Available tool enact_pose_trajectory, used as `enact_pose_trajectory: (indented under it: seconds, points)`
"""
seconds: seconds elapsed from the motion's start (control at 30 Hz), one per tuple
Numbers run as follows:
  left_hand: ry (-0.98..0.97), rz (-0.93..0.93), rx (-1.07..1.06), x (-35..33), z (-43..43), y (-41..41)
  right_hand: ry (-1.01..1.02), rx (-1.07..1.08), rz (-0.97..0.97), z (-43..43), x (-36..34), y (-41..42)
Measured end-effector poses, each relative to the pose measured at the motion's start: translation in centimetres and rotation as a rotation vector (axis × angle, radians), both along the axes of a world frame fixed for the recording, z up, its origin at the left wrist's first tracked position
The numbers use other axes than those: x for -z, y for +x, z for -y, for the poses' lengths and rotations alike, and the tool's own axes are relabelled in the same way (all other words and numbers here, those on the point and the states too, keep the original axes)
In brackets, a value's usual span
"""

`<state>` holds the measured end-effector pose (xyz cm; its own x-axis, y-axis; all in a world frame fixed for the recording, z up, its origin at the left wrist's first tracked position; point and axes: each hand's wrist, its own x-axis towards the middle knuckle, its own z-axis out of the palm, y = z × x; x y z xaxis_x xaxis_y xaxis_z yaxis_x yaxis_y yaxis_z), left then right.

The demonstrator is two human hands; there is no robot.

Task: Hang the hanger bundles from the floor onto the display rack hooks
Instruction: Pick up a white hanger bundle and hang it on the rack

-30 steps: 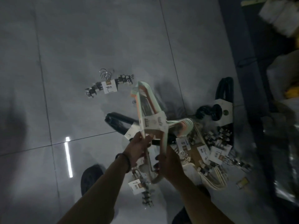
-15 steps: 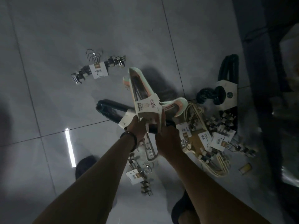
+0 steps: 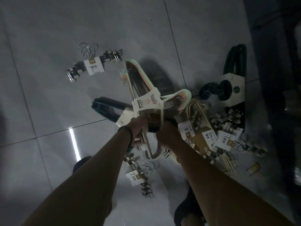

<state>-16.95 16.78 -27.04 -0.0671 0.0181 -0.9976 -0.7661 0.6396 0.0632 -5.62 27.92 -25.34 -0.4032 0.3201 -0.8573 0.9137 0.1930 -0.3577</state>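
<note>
A bundle of pale pastel plastic hangers point(image 3: 143, 82) wrapped in a printed card sleeve is held up above the floor in the middle of the view. My left hand point(image 3: 138, 129) grips it under the sleeve, and my right hand point(image 3: 167, 134) holds its lower part from the right. Below lie more bundles: a dark hanger bundle point(image 3: 107, 108) with a white tag, a metal clip-hanger bundle point(image 3: 94, 66) at the upper left, another clip-hanger bundle point(image 3: 138, 176) between my forearms, and a black hanger bundle point(image 3: 234, 85) at the right. No rack hooks are in view.
A heap of cream hangers and tagged clip hangers point(image 3: 210, 136) covers the floor right of my hands. The grey tiled floor point(image 3: 48, 30) stretches up and left. A dark fixture point(image 3: 276, 79) runs along the right edge. My shoes point(image 3: 185, 211) show at the bottom.
The pastel bundle has come slightly higher and closer while both hands keep hold of it. The view has shifted, sliding the floor items a little down and right.
</note>
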Motion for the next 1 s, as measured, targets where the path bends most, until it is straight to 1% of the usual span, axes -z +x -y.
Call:
enact_pose_trajectory:
  seconds: [0.1, 0.2, 0.27, 0.33, 0.37, 0.4, 0.47, 0.53, 0.57, 0.63, 0.67, 0.73, 0.77, 0.83, 0.9, 0.93, 1.0]
  points:
    - [0.05, -0.088, -0.015, -0.4, 0.5, -0.7, -0.021, -0.012, -0.088, 0.6, -0.2, 0.0]
    - [0.025, -0.195, -0.07, -0.6, 1.3, -0.6, -0.057, 0.013, -0.174, 1.8, 1.9, 1.5]
    - [0.023, -0.27, -0.094, 0.5, 2.8, -0.2, -0.055, 0.032, -0.17, 2.6, -1.8, 1.4]
    - [0.072, -0.324, -0.097, -1.3, 3.6, 0.0, -0.021, -0.006, -0.156, 3.0, -7.7, 1.0]
    - [0.109, -0.358, -0.093, -3.3, 3.8, 0.2, -0.023, -0.016, -0.166, 3.1, -9.9, 1.3]
    - [0.15, -0.394, -0.077, -7.2, 3.3, 0.3, -0.038, -0.001, -0.181, 3.2, -12.1, 1.3]
    - [0.241, -0.456, -0.065, -12.8, 2.9, 0.6, -0.035, -0.01, -0.206, 2.9, -16.6, 1.5]
    - [0.305, -0.477, -0.052, -17.7, 2.7, 1.1, 0.061, -0.101, -0.273, 1.8, -21.5, 2.0]
    - [0.314, -0.474, -0.061, -20.1, 2.3, 1.3, 0.111, -0.111, -0.295, 0.7, -24.2, 2.2]
    - [0.345, -0.469, -0.081, -25.7, 1.2, 1.7, 0.235, 0.025, -0.263, -2.1, -31.8, 1.9]
    - [0.374, -0.477, -0.077, -29.3, 0.4, 2.1, 0.349, 0.08, -0.272, -3.9, -36.2, 1.7]
    - [0.446, -0.513, -0.018, -36.8, -1.2, 2.8, 0.602, 0.134, -0.358, -7.7, -44.8, 0.8]
    - [0.48, -0.531, 0.007, -40.9, -2.1, 3.4, 0.665, 0.151, -0.415, -9.3, -48.6, 0.4]
    - [0.576, -0.593, 0.088, -49.3, -4.0, 4.4, 0.712, 0.149, -0.466, -12.3, -56.2, -0.6]
    - [0.675, -0.613, 0.168, -57.6, -5.6, 5.6, 0.699, 0.094, -0.386, -14.6, -63.4, -0.9]
    - [0.719, -0.595, 0.187, -61.5, -6.3, 6.0, 0.709, 0.075, -0.358, -15.4, -67.2, -0.7]
    - [0.83, -0.502, 0.208, -69.8, -7.8, 6.3, 0.757, 0.109, -0.388, -17.3, -74.7, 0.4]
